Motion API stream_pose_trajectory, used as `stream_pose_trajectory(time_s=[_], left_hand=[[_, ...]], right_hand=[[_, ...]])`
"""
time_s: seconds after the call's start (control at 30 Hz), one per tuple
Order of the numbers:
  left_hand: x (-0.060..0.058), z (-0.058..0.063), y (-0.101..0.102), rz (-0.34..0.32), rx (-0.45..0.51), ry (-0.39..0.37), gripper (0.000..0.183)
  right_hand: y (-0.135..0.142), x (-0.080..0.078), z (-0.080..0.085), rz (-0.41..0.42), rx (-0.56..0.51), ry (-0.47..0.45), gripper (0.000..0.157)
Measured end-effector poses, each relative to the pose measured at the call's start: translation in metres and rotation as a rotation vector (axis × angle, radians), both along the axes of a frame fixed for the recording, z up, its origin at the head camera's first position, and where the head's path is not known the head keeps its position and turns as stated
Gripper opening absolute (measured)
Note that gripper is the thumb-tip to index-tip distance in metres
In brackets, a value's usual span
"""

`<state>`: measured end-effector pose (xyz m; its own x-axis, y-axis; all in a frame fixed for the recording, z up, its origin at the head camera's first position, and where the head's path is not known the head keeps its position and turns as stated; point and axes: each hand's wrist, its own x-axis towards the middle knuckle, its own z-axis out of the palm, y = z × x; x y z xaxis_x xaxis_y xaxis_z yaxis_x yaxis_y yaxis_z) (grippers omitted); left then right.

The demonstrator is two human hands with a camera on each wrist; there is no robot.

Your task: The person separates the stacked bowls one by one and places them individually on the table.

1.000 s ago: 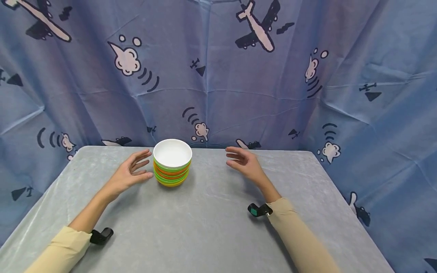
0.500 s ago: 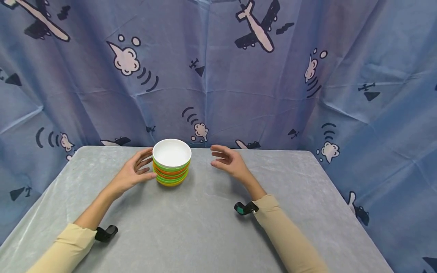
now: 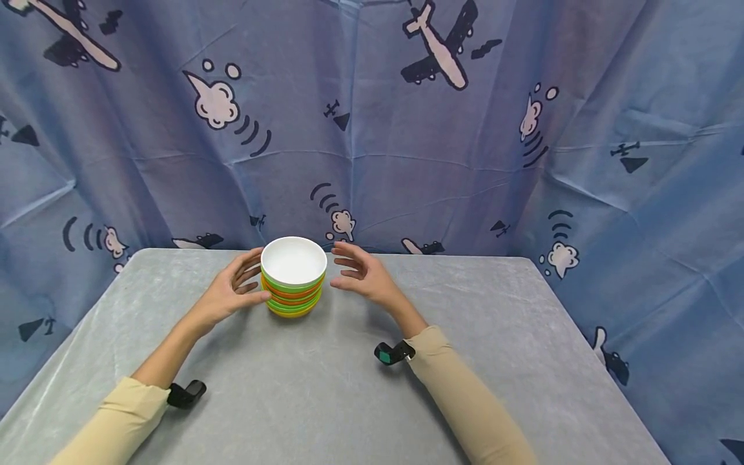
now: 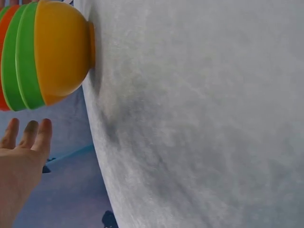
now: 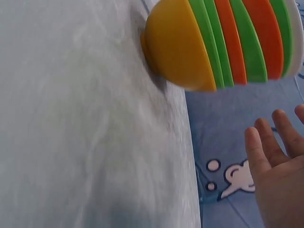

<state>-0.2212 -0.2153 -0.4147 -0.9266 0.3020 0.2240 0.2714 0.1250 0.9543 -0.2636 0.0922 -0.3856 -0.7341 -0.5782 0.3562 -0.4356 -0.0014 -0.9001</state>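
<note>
A stack of nested bowls [image 3: 293,297] stands upright toward the far side of the table. The top bowl [image 3: 293,261] is white, with green and orange ones under it. At the bottom sits a yellow-orange bowl [image 5: 175,47]. My left hand [image 3: 227,294] is at the stack's left side, fingers spread and relaxed, its thumb overlapping the stack's edge in the head view. The left wrist view shows a gap between its fingers [image 4: 42,135] and the bowls. To the right, my right hand [image 3: 366,278] faces the stack with loose fingers, a small gap away.
A grey cloth covers the table [image 3: 325,400], whose far edge lies just behind the stack. Beyond it hangs a blue curtain [image 3: 372,129] printed with planes and clouds. Each wrist wears a small black camera [image 3: 186,394].
My right hand has moved left, close to the bowls. The left hand has shifted slightly right, up to the stack's side. The bowls have stayed in place.
</note>
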Motion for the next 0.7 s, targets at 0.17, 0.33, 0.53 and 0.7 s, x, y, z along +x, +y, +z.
stream_pose_trajectory(time_s=[0.17,0.33,0.53,0.7], left_hand=[[-0.002,0.004,0.002,-0.005,0.003,0.018,0.083],[-0.004,0.006,0.005,-0.001,-0.017,0.026,0.084],[-0.005,0.009,0.009,-0.005,-0.019,0.04,0.084],[-0.005,0.01,0.012,0.001,-0.052,0.048,0.083]], right_hand=[[-0.012,0.0,0.0,0.045,-0.015,-0.019,0.078],[-0.02,0.001,-0.001,0.056,-0.056,-0.018,0.082],[-0.027,0.0,0.002,0.07,-0.036,0.003,0.086],[-0.033,-0.001,0.006,0.088,0.002,0.003,0.092]])
